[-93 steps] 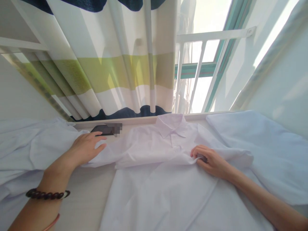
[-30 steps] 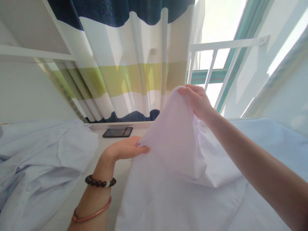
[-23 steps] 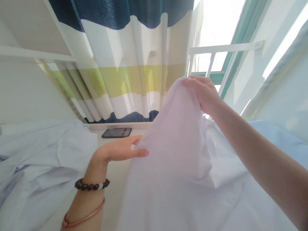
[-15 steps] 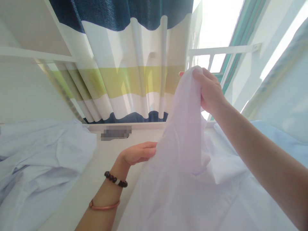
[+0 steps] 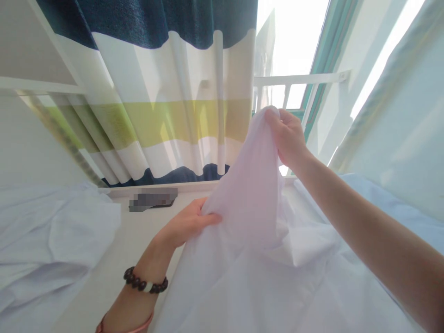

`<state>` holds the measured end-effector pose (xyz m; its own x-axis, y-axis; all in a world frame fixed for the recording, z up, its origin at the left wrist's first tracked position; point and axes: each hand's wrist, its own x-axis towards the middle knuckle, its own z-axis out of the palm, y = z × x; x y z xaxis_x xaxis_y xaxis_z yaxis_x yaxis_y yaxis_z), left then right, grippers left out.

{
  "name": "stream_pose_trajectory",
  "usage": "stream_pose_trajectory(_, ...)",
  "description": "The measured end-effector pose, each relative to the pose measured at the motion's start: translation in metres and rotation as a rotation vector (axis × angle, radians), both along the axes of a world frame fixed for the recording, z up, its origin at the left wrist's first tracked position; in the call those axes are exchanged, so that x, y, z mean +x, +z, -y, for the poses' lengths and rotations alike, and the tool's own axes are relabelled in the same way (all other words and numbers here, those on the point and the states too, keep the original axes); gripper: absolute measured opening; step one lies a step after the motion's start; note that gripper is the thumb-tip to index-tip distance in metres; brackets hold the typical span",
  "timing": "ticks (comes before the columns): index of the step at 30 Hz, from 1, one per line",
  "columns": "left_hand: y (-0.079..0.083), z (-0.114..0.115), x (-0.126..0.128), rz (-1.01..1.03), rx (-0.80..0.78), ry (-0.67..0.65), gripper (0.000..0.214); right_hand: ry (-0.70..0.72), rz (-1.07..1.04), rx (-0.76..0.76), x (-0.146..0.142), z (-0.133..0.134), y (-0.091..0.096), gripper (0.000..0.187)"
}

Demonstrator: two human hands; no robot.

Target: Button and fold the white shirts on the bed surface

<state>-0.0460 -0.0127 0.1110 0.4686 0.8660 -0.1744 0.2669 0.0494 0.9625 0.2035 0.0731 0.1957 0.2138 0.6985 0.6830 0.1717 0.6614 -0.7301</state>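
Observation:
A thin white cloth covers the middle and right foreground, and a peak of it is lifted. My right hand pinches that peak high up, with the thumb in front and other fingers partly hidden. Lower down, my left hand holds the left edge of the cloth. Its thumb lies on the near side while most of its fingers are hidden behind the fabric. A dark beaded bracelet and a copper-coloured bangle circle my left forearm. The cloth's lower part lies in loose folds.
Another crumpled white cloth lies at the left on the pale surface. A dark, pixelated flat object rests near the back ledge. Behind hangs a striped curtain, beside a white rail and window. Pale blue fabric lies at right.
My left hand has gone from touching the cloth's edge to gripping it, thumb over the front. My right hand still holds the peak. The whole view has shifted slightly.

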Motion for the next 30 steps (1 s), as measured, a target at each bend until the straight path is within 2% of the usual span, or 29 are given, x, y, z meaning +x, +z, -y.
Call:
stream_pose_trajectory(3, 0.026, -0.012, -0.016, 0.024, 0.019, 0.139, 0.052, -0.021, -0.027, 0.014, 0.011, -0.007, 0.014, 0.031)
stream_pose_trajectory(6, 0.058, -0.015, -0.033, 0.055, 0.061, 0.188, 0.056, -0.007, -0.034, 0.02, 0.02, -0.013, 0.026, 0.03)
stream_pose_trajectory(8, 0.069, -0.009, -0.037, 0.14, 0.098, 0.18, 0.059, 0.007, -0.067, 0.031, 0.023, -0.016, 0.032, 0.03)
stream_pose_trajectory(9, 0.07, -0.005, -0.036, 0.198, 0.094, 0.149, 0.063, 0.014, -0.096, 0.039, 0.025, -0.016, 0.035, 0.03)
stream_pose_trajectory(11, 0.06, 0.005, -0.027, 0.294, 0.008, 0.029, 0.077, 0.033, -0.17, 0.054, 0.026, -0.012, 0.039, 0.028)
stream_pose_trajectory(13, 0.04, 0.011, -0.012, 0.306, -0.146, -0.112, 0.085, 0.043, -0.267, 0.044, 0.025, -0.005, 0.043, 0.025)
stream_pose_trajectory(15, 0.018, 0.015, 0.004, 0.22, -0.26, -0.191, 0.065, 0.033, -0.351, 0.006, 0.025, 0.004, 0.044, 0.025)
stream_pose_trajectory(17, 0.003, 0.017, 0.017, 0.155, -0.339, -0.291, 0.061, 0.018, -0.363, -0.018, 0.027, 0.01, 0.042, 0.028)
stream_pose_trajectory(19, -0.004, 0.021, 0.027, 0.158, -0.31, -0.438, 0.074, 0.016, -0.296, -0.009, 0.033, 0.01, 0.037, 0.031)
stream_pose_trajectory(21, -0.007, 0.028, 0.036, 0.145, -0.154, -0.524, 0.075, 0.011, -0.22, 0.013, 0.04, 0.006, 0.031, 0.032)
stream_pose_trajectory(23, -0.008, 0.036, 0.044, 0.079, 0.004, -0.478, 0.056, -0.006, -0.17, 0.031, 0.047, 0.002, 0.025, 0.034)
stream_pose_trajectory(25, -0.011, 0.041, 0.049, 0.067, 0.033, -0.384, 0.043, -0.017, -0.144, 0.039, 0.051, -0.001, 0.021, 0.033)
stream_pose_trajectory(27, -0.014, 0.041, 0.045, 0.155, -0.047, -0.279, 0.047, -0.017, -0.157, 0.036, 0.051, -0.003, 0.018, 0.031)
stream_pose_trajectory(30, -0.013, 0.038, 0.018, 0.281, -0.209, -0.051, 0.059, 0.002, -0.189, 0.012, 0.045, -0.007, 0.014, 0.026)
